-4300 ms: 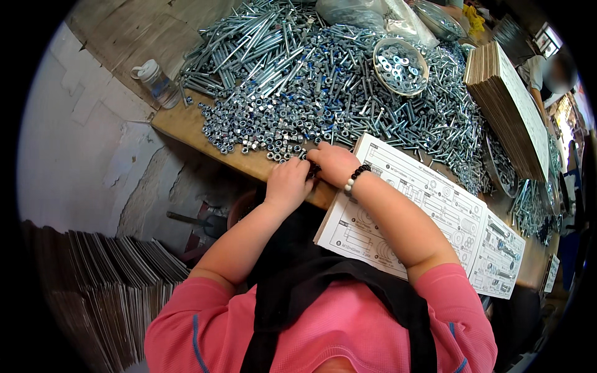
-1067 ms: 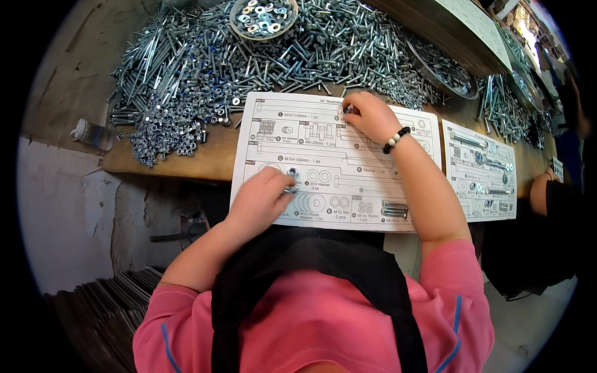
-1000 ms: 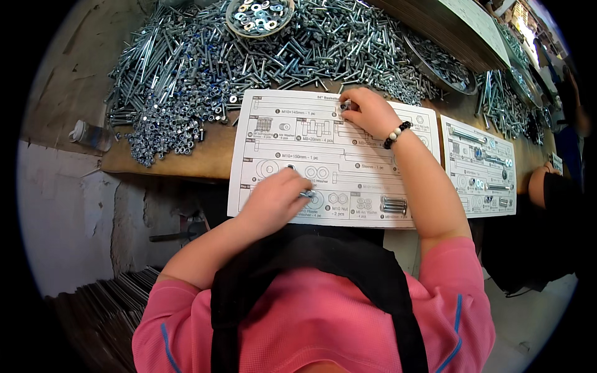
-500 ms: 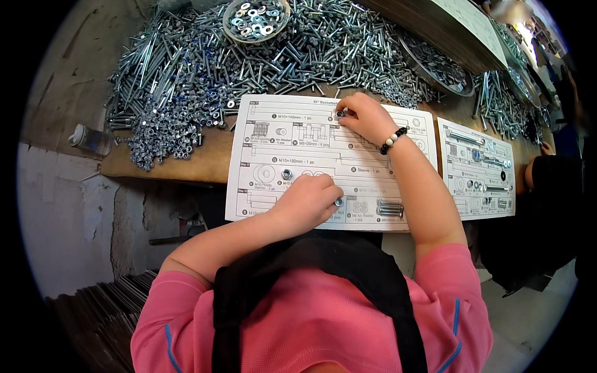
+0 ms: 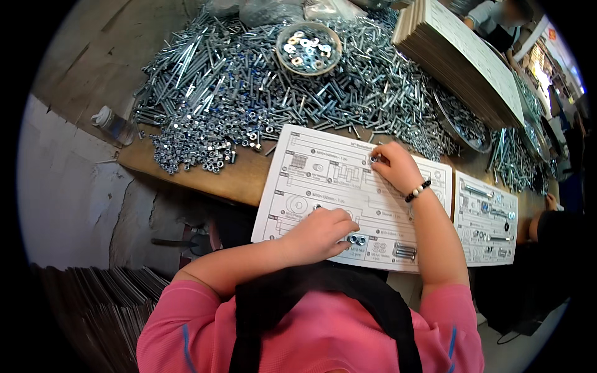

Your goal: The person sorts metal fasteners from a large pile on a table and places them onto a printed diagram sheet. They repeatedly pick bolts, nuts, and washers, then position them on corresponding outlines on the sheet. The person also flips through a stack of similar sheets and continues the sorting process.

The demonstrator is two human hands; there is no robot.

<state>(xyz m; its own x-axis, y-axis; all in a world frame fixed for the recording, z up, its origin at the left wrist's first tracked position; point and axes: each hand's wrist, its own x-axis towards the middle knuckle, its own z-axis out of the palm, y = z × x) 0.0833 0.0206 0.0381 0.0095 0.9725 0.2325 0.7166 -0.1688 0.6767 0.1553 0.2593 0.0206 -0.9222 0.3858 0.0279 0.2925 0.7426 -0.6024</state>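
Observation:
A white printed board (image 5: 392,245) with outlined drawings of hardware lies in front of me. Over its upper part, my right hand (image 5: 398,166) pinches a small metal nut (image 5: 375,159) between thumb and fingertips. My left hand (image 5: 320,235) rests low on the board with curled fingers; whatever is inside them is hidden. Two hex nuts (image 5: 357,240) sit side by side on the board, right beside the left fingertips. Just beyond the left knuckles another nut (image 5: 318,206) is partly covered. Several short bolts (image 5: 405,250) lie in a row at the board's lower right.
Behind the board spreads a heap of bolts (image 5: 249,81), with loose nuts (image 5: 199,140) at its left. A bowl of washers (image 5: 309,50) stands in the heap. Stacked boards (image 5: 466,56) rise at back right. A second board (image 5: 485,217) with hardware lies right, near another person's arm (image 5: 536,225).
The whole view has shifted, so the board appears lower and farther right. Two nuts now show beside my left fingertips, where one showed before. My right hand still pinches at the board's upper part.

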